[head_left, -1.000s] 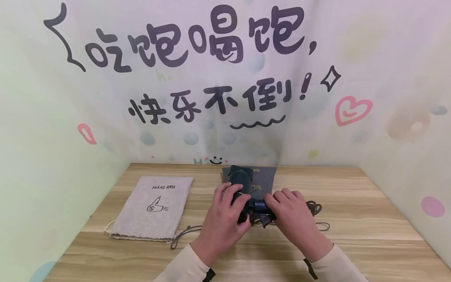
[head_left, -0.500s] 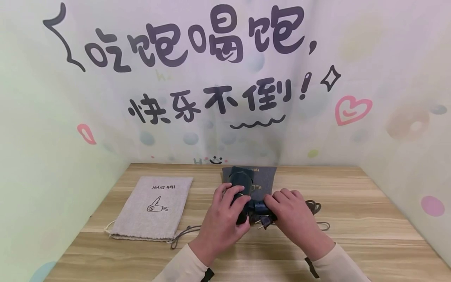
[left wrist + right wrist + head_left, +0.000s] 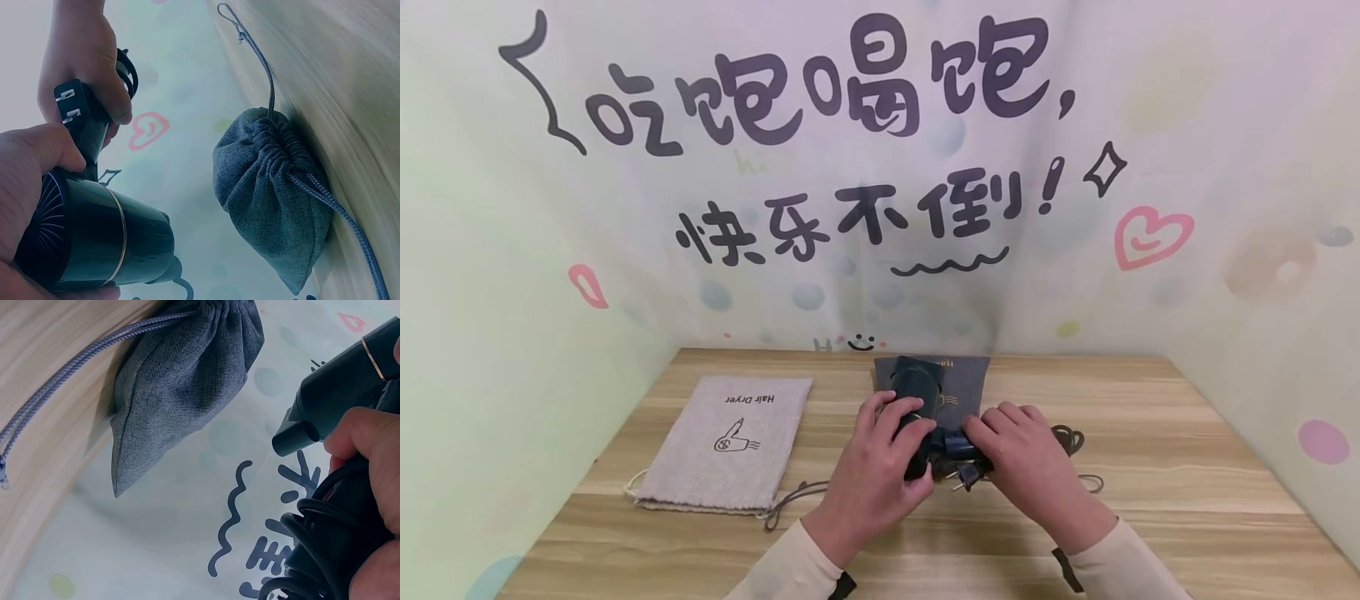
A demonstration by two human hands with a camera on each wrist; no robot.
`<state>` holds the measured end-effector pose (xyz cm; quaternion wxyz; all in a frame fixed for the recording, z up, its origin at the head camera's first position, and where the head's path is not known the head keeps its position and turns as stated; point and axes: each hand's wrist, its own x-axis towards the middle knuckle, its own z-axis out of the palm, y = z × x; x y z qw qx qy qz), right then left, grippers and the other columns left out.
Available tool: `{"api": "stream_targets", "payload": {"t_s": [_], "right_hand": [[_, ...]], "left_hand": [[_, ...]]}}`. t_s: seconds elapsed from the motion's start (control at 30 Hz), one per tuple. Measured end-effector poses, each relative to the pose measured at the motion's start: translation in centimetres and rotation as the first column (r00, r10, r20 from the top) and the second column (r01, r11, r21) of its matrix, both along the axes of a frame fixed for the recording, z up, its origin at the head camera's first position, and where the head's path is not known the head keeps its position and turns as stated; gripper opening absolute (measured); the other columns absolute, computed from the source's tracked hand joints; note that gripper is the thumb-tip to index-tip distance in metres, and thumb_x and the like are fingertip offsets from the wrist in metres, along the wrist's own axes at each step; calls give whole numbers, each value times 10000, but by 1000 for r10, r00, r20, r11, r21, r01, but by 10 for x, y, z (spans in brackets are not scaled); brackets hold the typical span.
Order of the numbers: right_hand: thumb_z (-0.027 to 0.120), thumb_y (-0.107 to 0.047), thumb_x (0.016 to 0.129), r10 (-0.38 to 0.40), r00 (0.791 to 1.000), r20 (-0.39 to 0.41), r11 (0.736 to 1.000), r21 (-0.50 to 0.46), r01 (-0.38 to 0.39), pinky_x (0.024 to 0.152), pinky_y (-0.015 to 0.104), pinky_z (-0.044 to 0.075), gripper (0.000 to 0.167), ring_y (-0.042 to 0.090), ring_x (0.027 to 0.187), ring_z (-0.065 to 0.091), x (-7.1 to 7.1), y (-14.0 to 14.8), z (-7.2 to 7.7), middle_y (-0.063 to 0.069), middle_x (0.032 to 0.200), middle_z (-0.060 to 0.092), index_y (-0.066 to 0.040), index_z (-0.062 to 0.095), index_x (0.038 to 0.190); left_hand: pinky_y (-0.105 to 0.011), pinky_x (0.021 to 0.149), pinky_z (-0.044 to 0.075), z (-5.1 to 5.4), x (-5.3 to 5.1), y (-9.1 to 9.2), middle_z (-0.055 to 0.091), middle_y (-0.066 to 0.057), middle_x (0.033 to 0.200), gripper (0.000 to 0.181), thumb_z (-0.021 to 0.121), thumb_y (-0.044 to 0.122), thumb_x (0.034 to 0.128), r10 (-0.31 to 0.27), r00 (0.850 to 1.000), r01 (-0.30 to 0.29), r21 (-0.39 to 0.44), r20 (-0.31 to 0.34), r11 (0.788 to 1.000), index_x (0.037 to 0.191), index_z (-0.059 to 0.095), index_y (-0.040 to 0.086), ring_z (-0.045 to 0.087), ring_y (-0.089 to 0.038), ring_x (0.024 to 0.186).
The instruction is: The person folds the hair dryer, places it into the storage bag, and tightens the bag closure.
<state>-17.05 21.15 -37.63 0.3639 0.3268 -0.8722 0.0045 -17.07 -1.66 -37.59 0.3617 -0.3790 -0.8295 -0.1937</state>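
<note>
Left hand (image 3: 872, 467) bare, right hand (image 3: 1030, 467) bare too, cream left sleeve (image 3: 790, 562) behind one grip as far as my remote view reaches, matching right sleeve (image 3: 1131, 567) behind the other, black left strap (image 3: 845, 586) along its inner side, black right strap (image 3: 1067, 571) mirroring it.

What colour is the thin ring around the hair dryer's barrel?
The thin ring is coppery gold, clearest in the right wrist view.

Wood-grain table (image 3: 1195, 467): beige pouch (image 3: 726, 446) flat at left, cinched grey pouch (image 3: 275, 200) mid-table.
</note>
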Motion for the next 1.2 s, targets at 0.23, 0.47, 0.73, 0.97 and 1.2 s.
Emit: {"api": "stream_targets", "payload": {"t_s": [0.23, 0.47, 0.73, 0.97, 1.2], "right_hand": [[955, -102, 542, 4, 1000, 23, 1000, 8, -4, 660, 405, 462, 524, 217, 776, 566, -2, -1, 2, 12, 822, 627, -128, 587, 914], [949, -82, 552, 12, 999, 46, 1000, 12, -12, 681, 406, 476, 509, 217, 795, 577, -3, 0, 3, 11, 844, 644, -133, 598, 917], [965, -119, 552, 18, 997, 73, 999, 26, -20, 683, 393, 474, 525, 209, 804, 571, -4, 1, 2, 8, 866, 652, -139, 606, 934], [966, -145, 568, 25, 997, 79, 999, 37, -28, 680, 390, 480, 516, 205, 800, 568, -4, 1, 2, 6, 869, 647, -145, 601, 933], [965, -142, 566, 29, 996, 79, 999, 38, -32, 683, 387, 475, 524, 204, 804, 563, -5, 1, 2, -3, 873, 639, -156, 598, 939]], "left_hand": [[-433, 1041, 429, 1, 0, -2, 572, -96, 1256, 398, 803, 195, 724, -8, 1000, 8, 9, 14, 1000, 1098, 698, 109, 475, -355, 1227], [-440, 1051, 416, 1, 0, -3, 573, -93, 1254, 405, 805, 186, 722, -15, 1000, 15, 6, 23, 1000, 1104, 695, 110, 476, -352, 1223], [-448, 1042, 423, 0, 0, -4, 579, -95, 1248, 392, 805, 193, 725, -21, 999, 21, 6, 30, 1000, 1092, 697, 108, 479, -363, 1218], [-452, 1052, 407, -1, 0, -5, 583, -92, 1243, 398, 803, 192, 715, -24, 999, 24, 1, 33, 1000, 1090, 697, 110, 479, -353, 1211], [-440, 1080, 367, 0, -1, -6, 587, -84, 1245, 398, 793, 204, 719, -30, 999, 31, -16, 22, 999, 1094, 695, 113, 478, -343, 1214]]}}
